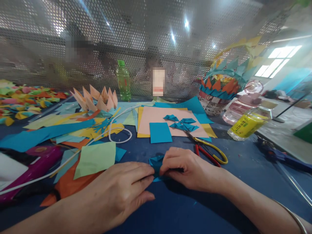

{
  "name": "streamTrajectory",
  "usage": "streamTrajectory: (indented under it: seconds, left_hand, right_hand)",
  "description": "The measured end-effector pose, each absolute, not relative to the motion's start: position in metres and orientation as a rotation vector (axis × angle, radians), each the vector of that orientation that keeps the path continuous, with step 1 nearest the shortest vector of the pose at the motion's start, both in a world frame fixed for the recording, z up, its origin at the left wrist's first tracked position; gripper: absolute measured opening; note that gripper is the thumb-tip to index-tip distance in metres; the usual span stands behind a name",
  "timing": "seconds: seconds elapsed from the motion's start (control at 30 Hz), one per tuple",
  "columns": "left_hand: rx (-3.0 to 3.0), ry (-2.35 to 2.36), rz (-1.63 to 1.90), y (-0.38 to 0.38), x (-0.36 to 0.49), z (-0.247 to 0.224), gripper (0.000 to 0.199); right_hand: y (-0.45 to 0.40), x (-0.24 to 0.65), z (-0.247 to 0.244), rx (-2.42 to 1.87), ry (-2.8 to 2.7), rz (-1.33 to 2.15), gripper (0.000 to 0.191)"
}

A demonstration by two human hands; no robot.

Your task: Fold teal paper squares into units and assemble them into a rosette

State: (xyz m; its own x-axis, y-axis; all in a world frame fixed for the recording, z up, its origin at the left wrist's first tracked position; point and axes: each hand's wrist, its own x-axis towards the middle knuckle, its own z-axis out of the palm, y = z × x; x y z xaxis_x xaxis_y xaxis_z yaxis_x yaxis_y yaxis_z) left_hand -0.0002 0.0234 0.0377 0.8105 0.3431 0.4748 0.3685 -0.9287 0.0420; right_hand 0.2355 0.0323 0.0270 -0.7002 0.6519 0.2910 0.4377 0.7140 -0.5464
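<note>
Nearest: L hand (124, 185) lies nearly flat, fingers tgthr, tips on the L side of the blue piece (156, 160); its thumb stands apart, not pinching. R hand (186, 165) has thumb & index bent in close on the R side, looks like a pinch, tho contact pts are part hidden. Piece is on the table (195, 211) btwn the hands, part folded; exact fold can't be told b/c fingers cover it.

To do it well, I'd say: L tips anchor, R squares edges b4 any hard press, then crease firmly w/ a nail. Paper prob. keeps every stray crease, so go light till aligned.

Green sheet (97, 159) lies just past L hand; keep it clear of the work. Scissors (195, 139) lie just beyond R hand, so mind the handles. Further: blue square (161, 132) overlaps the pink sheet (152, 115), which bears small blue folds (179, 125), handy refs for shape. Far R: basket (213, 105).
</note>
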Motion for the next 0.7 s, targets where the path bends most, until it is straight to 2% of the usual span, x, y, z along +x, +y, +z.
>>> streamTrajectory:
  seconds: [0.7]
  left_hand:
    - [-2.931, -0.540, -0.766, 0.0237, -0.0060, 0.0350, 0.042]
  right_hand:
    - [0.0309, 0.2357, 0.0307, -0.801, -2.546, 0.512, 0.023]
